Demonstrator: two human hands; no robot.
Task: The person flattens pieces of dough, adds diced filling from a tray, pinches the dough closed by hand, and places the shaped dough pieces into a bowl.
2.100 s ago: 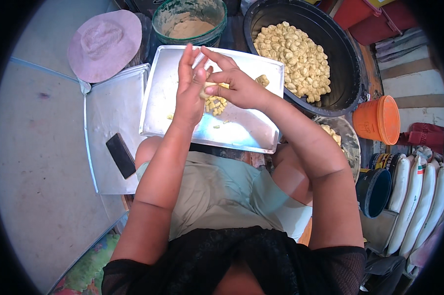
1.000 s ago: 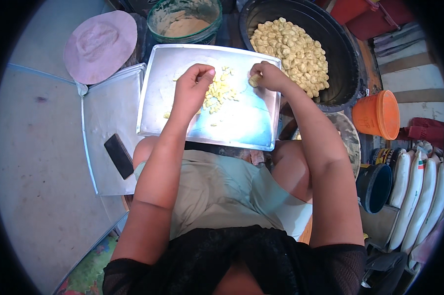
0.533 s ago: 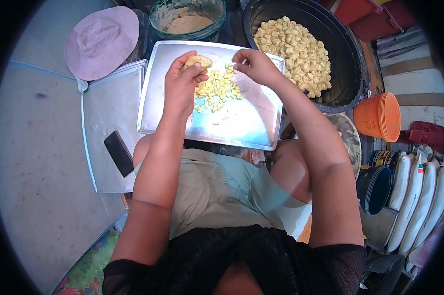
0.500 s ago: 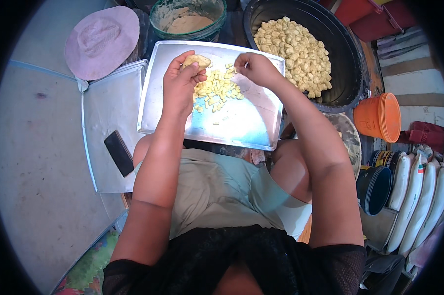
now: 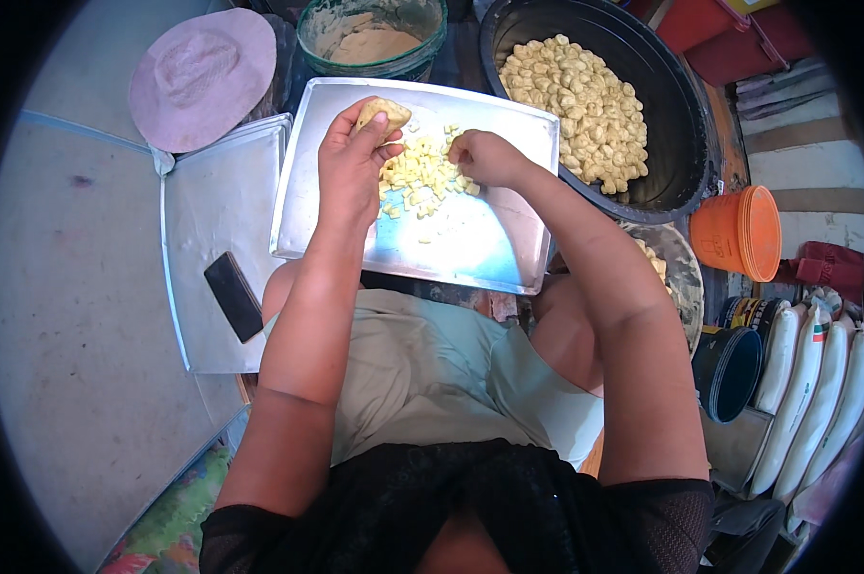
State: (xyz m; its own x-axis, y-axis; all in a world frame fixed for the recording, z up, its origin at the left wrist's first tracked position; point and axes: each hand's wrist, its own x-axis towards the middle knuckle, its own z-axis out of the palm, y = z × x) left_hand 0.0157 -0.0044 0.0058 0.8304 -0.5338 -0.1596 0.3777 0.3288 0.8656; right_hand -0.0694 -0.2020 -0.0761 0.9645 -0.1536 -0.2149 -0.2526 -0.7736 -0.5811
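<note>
A metal tray (image 5: 327, 230) rests before me, with a pile of small pale-yellow cubes (image 5: 418, 172) near its middle. My left hand (image 5: 354, 148) is raised over the tray's left half, thumb and fingers closed round a flattened lump of pale dough (image 5: 389, 113). At the right side of the pile, my right hand (image 5: 485, 158) reaches down with curled, closed fingers among the cubes; what is between its fingertips is hidden.
A black tub (image 5: 676, 124) of dough lumps is at back right, a green bucket (image 5: 413, 72) of powder behind the tray. Left are stacked trays (image 5: 202, 210), a pink hat (image 5: 198, 72) and a phone (image 5: 233, 295). Orange buckets (image 5: 738, 230), dark pails and white sacks (image 5: 796, 402) stand right.
The dough lump went from my right hand a second ago to my left hand. My right hand has since moved onto the pile, slightly lower than half a second ago.
</note>
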